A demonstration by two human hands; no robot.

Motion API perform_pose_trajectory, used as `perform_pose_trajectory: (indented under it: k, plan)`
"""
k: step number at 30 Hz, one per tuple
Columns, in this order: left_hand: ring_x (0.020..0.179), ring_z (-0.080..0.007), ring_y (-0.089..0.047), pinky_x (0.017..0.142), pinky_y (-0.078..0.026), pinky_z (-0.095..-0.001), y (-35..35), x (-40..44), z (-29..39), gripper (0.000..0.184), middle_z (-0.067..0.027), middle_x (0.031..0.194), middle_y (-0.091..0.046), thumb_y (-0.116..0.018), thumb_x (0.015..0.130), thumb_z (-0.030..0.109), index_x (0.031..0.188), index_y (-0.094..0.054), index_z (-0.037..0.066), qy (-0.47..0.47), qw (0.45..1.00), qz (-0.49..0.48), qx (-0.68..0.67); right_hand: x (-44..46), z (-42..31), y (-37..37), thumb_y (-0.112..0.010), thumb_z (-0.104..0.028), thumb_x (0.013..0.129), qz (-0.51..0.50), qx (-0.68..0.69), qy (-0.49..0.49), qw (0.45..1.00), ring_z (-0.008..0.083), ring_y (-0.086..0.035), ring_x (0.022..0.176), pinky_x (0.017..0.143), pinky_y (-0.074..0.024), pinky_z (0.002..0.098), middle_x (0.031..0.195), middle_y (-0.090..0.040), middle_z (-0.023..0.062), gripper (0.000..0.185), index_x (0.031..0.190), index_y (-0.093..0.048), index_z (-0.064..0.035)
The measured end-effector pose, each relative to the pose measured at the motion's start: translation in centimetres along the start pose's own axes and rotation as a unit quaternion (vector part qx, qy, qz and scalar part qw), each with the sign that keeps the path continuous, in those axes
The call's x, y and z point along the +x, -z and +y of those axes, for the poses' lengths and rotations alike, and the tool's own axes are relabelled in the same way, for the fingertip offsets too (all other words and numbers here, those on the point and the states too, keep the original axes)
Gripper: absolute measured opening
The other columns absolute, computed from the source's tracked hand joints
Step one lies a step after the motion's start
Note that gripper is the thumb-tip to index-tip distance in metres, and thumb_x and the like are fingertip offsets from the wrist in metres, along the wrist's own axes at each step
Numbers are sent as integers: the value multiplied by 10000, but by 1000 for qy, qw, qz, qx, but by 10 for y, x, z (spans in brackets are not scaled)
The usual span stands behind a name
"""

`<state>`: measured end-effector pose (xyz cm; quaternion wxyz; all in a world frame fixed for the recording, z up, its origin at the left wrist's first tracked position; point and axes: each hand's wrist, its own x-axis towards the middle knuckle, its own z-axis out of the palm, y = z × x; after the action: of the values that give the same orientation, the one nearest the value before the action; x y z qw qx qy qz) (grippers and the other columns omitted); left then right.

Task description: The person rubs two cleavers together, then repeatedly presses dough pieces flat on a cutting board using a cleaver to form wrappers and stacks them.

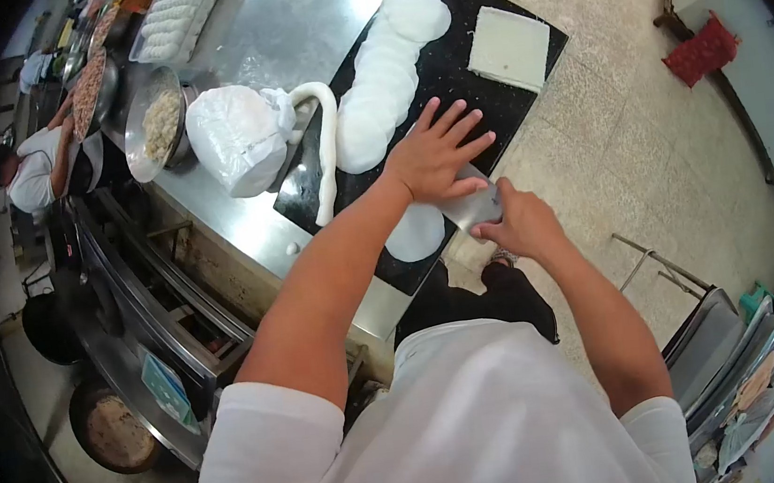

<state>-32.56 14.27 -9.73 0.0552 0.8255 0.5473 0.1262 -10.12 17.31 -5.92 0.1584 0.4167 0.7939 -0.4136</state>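
Note:
My left hand (435,156) is spread flat, palm down, over the black board, its lower edge over a broad metal blade (472,204). My right hand (519,220) grips the near right end of that blade at the board's edge. A round dough sheet (415,233) lies just below my left hand. Beyond it runs a row of overlapping round dough sheets (376,96). Left of them is a long dough rope (330,144), partly on the board. What lies under my left palm is hidden.
A white plastic-wrapped bundle (239,139) and a metal bowl (156,124) stand on the steel table (279,17) at left. A square white stack (509,48) sits on the board's far right. Another person (40,169) works at far left.

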Motion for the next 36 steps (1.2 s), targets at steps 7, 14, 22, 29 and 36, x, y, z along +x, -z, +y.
perform_pose_trajectory:
  k: [7, 14, 22, 29, 36]
  plan:
    - [1524, -345, -266, 1213, -134, -647, -2, -58, 33, 720, -104, 1601, -395, -586, 876, 659, 1433, -564, 203, -43, 992, -97, -69, -31, 12, -72, -832, -400, 780, -25, 58, 12, 998, 437, -705, 938, 822, -548, 515, 969, -712, 259, 665, 1227, -529, -11]
    - [1473, -352, -341, 1212, -119, -634, -10, 8, -11, 725, -92, 1501, -496, -606, 850, 684, 1407, -586, 221, -82, 993, 87, 3, 2, -5, 2, -841, -375, 777, 62, -3, -34, 997, 433, -714, 893, 774, -555, 515, 907, -725, 241, 647, 1206, -515, -18]
    - [992, -391, -674, 850, -532, -476, 49, -32, 8, 674, -182, 1001, -710, -704, 808, 679, 1107, -674, 76, 270, 915, -205, -218, -98, -11, -105, -794, -288, 849, 108, 81, -87, 987, 484, -693, 864, 714, -540, 494, 869, -686, 309, 558, 1171, -463, 27]
    - [753, -314, -701, 713, -554, -395, 36, -114, 33, 393, -179, 920, -723, -766, 867, 361, 1074, -681, 39, 374, 860, -22, -346, -143, -9, -76, -754, -242, 869, 76, 49, -115, 989, 499, -666, 858, 719, -518, 523, 869, -690, 277, 396, 1086, -536, 6]
    - [728, -224, -680, 678, -542, -335, 29, -128, 58, 308, -152, 870, -708, -737, 893, 162, 1167, -678, 34, 406, 827, 176, -346, -18, -31, -55, -709, -205, 901, 93, 49, 23, 994, 504, -657, 897, 765, -510, 556, 895, -678, 304, 344, 1078, -501, 5]
